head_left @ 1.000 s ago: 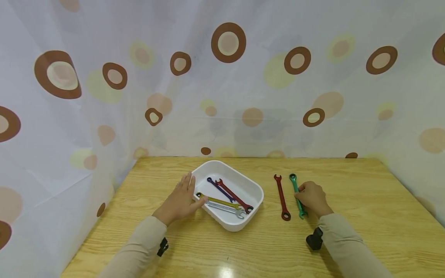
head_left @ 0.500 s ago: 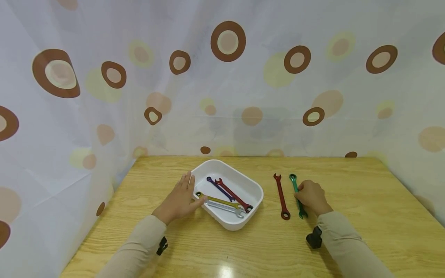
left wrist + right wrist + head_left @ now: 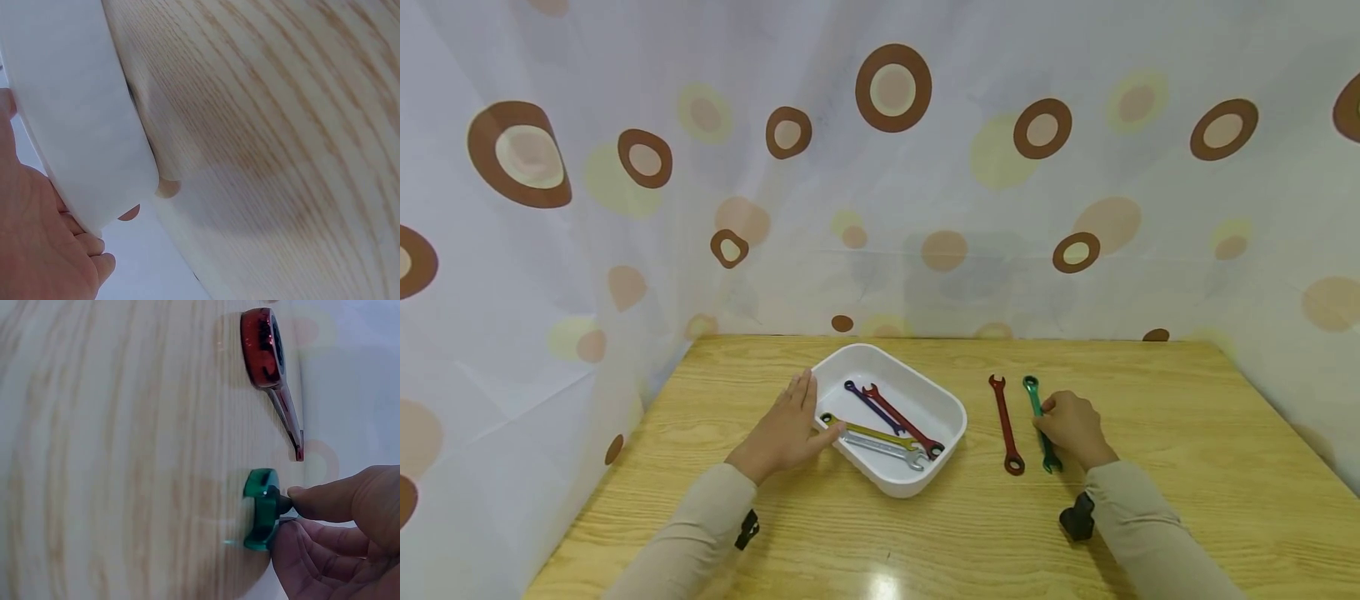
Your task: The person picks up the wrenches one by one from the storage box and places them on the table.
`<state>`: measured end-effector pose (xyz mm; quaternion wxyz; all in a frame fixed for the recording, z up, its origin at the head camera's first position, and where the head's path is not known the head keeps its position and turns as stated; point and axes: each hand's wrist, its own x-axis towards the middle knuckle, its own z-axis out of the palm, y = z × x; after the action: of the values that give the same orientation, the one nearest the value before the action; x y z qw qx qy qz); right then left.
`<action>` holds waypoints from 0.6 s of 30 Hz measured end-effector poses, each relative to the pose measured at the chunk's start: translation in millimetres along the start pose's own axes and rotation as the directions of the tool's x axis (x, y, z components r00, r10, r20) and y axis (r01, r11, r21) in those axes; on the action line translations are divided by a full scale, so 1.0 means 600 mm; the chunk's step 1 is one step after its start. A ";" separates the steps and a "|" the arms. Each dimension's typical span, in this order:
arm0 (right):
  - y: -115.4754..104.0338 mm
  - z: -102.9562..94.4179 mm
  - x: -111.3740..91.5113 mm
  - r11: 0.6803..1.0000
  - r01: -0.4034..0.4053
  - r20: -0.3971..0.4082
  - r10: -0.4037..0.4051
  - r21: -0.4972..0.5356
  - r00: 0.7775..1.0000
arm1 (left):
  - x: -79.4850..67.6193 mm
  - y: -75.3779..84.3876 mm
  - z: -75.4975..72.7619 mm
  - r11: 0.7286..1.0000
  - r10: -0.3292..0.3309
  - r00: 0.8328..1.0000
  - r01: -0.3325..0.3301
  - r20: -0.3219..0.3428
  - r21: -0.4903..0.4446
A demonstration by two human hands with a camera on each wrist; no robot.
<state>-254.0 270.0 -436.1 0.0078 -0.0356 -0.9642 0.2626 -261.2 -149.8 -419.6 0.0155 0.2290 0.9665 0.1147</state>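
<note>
In the head view my right hand (image 3: 1075, 427) pinches the middle of a green combination wrench (image 3: 1032, 390) between thumb and fingers. The right wrist view shows the green wrench's open end (image 3: 261, 512) low over the wood, thumb and forefinger behind it. Left of it lies a red wrench (image 3: 1006, 427). My left hand (image 3: 782, 433) rests at the near-left side of a white tray (image 3: 943, 392), fingers extended along the rim, thumb over the edge. Inside the tray are a purple wrench (image 3: 874, 407), another red wrench (image 3: 904, 419), a yellow wrench (image 3: 872, 431) and a silver wrench (image 3: 880, 447).
Everything stands on a wood-grain table (image 3: 985, 542). A white curtain (image 3: 820, 292) with brown and yellow circles hangs behind the table and along both sides. Black straps or mounts show at the wrists, the right mount (image 3: 1078, 518) beside the beige sleeve.
</note>
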 end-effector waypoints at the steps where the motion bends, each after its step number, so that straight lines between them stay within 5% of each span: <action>1: -0.001 0.000 0.000 1.000 -0.004 0.003 0.004 0.003 1.000 | 0.000 0.000 0.000 1.000 -0.001 1.000 0.001 0.000 -0.001; 18: 0.005 -0.005 -0.001 0.999 0.002 0.027 -0.003 0.051 1.000 | -0.001 0.000 0.000 1.000 0.007 1.000 -0.008 -0.019 -0.008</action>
<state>-252.8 274.1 -435.2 -0.0038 -0.0305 -0.9573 0.2874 -260.6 -149.9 -419.3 0.0069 0.2315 0.9653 0.1208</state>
